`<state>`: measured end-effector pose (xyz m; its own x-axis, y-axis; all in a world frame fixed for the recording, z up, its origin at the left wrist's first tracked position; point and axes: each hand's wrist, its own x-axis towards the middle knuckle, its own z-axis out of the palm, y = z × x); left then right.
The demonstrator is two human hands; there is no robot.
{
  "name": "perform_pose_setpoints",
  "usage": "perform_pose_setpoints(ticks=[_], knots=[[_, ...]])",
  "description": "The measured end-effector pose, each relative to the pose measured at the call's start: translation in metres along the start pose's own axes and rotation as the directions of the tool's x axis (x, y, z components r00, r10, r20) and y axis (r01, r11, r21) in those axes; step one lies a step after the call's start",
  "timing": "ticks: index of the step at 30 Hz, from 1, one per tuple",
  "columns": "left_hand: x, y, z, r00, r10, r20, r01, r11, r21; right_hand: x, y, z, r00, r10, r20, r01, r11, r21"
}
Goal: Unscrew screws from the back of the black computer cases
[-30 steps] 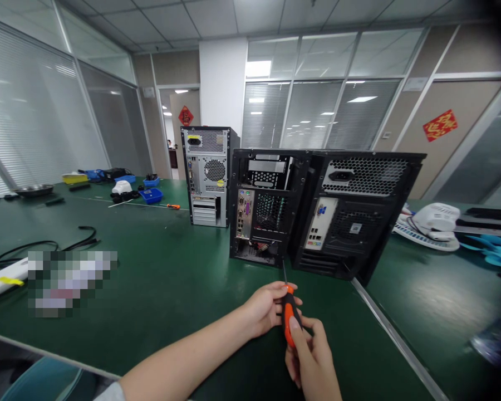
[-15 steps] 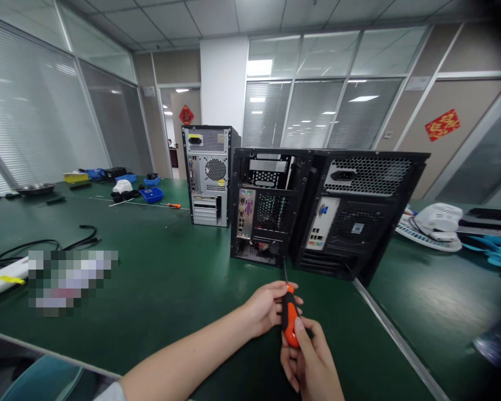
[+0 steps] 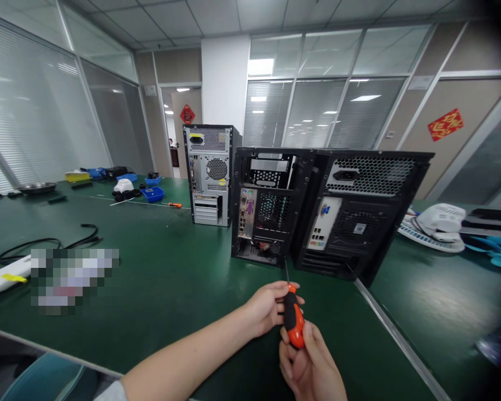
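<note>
Your left hand [image 3: 267,306] pinches the orange-and-black screwdriver [image 3: 293,314] near its neck, while your right hand [image 3: 313,362] grips the rounded butt of the handle between thumb and curled fingers. You have the screwdriver at the near side of the green table [image 3: 179,262], its shaft pointing away from you to the lower right corner of the middle computer case [image 3: 271,211]; you cannot tell whether its tip sits in a screw. The black computer case [image 3: 357,223] stands just right of it, and the silver-backed computer case [image 3: 211,178] stands farther off to the left. On your far left lie a blue tray [image 3: 152,194] and a small orange tool [image 3: 175,205].
</note>
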<state>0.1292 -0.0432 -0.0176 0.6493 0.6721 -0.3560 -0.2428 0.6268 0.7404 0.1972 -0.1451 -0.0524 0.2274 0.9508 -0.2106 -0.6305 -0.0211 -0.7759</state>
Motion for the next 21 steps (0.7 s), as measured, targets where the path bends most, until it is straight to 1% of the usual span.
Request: perform_pose_setpoints(ticks=[8,12,17,21], knots=[[0.002,-0.001,-0.001,1.0,0.019,-0.003,-0.019,1.0,0.007,0.006,0.007,-0.011,0.995,0.005,0.097,-0.016,0.994,0.109],[0.002,-0.002,0.0,1.0,0.024,-0.003,-0.025,1.0,-0.007,0.007,0.009,-0.014,0.987,0.056,0.151,-0.081,0.982,0.17],[0.003,-0.002,0.001,1.0,0.021,-0.003,-0.021,1.0,-0.014,0.005,0.007,-0.015,0.981,0.102,0.165,-0.139,0.962,0.237],[0.004,-0.002,0.0,1.0,0.025,-0.001,-0.025,1.0,-0.009,0.003,0.004,-0.014,0.959,0.131,0.252,-0.197,0.947,0.255]])
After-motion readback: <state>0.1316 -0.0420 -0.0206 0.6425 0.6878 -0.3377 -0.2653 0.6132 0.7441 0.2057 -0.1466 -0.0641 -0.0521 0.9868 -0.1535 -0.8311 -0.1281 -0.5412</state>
